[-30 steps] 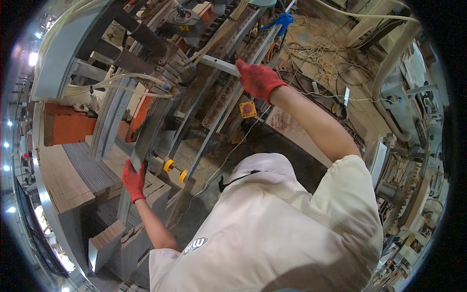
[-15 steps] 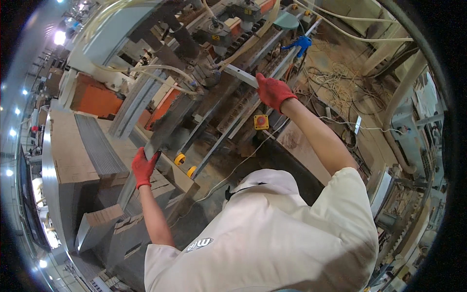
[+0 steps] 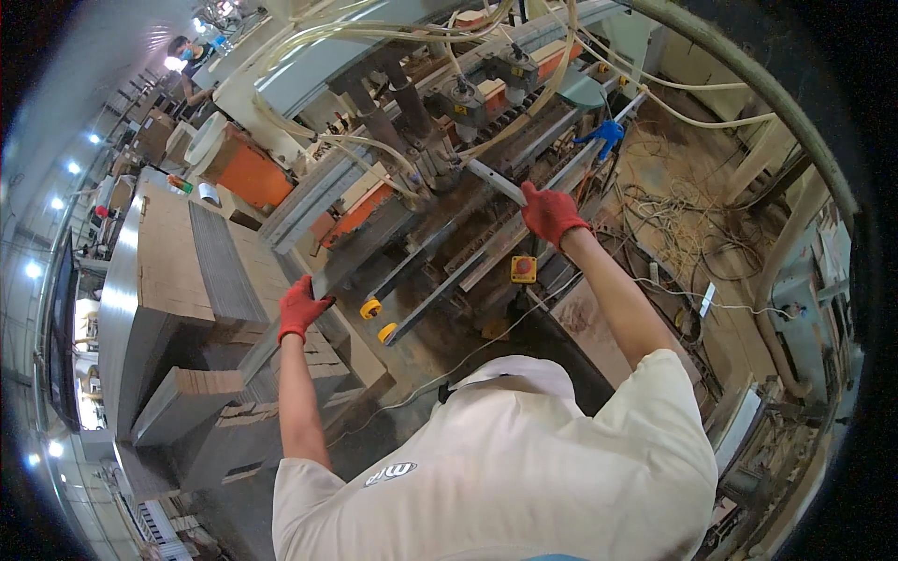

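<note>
head camera shows the left hand (image 3: 301,309) gripping one end of a long grey panel (image 3: 374,248), the right hand (image 3: 552,213) gripping its far end over the machine (image 3: 440,122); a yellow box with red button (image 3: 523,269) sits below.

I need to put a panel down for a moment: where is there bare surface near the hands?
The flat top of the tall panel stack, left of the left hand, looks bare. The lower stacks beside that hand also show open tops. Around the right hand it is crowded: machine rails, hoses and tangled cables on the floor.
</note>
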{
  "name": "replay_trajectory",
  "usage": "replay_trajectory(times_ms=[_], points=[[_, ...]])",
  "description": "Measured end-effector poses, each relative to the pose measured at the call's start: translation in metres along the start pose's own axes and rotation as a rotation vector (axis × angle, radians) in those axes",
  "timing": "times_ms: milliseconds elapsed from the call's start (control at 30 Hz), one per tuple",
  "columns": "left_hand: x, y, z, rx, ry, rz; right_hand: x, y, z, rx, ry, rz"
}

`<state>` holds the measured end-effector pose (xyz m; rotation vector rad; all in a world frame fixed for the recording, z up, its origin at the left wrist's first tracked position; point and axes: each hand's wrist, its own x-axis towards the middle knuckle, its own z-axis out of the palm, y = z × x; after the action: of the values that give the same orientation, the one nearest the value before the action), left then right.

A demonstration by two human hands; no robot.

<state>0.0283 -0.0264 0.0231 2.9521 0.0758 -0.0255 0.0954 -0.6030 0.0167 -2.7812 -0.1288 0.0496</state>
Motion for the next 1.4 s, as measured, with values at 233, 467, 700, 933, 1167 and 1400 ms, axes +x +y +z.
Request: replay_trajectory(times_ms=[233, 467, 700, 933, 1167, 1400], points=[[-0.006, -0.014, 0.009, 0.002, 0.008, -0.062, -0.018, 0.022, 0.037, 0.539, 0.232, -0.029], [-0.005, 0.011, 0.001, 0.012, 0.034, -0.062, 0.02, 0.048, 0.026, 0.497, 0.263, 0.146], [-0.059, 0.014, 0.009, 0.016, -0.06, -0.143, -0.007, 0.018, 0.007, 0.304, 0.595, -0.035], [-0.249, 0.102, 0.035, 0.209, 0.274, -0.22, -0.127, -0.101, 0.06, 1.502, -0.225, 0.009], [-0.437, 0.185, 0.051, 0.651, 0.66, -0.436, -0.161, -0.178, 0.077, 1.947, -0.739, 0.709], [-0.641, 0.275, 0.09, 0.73, 0.536, -1.296, -0.185, -0.219, 0.099, 1.977, -1.168, 0.652]])
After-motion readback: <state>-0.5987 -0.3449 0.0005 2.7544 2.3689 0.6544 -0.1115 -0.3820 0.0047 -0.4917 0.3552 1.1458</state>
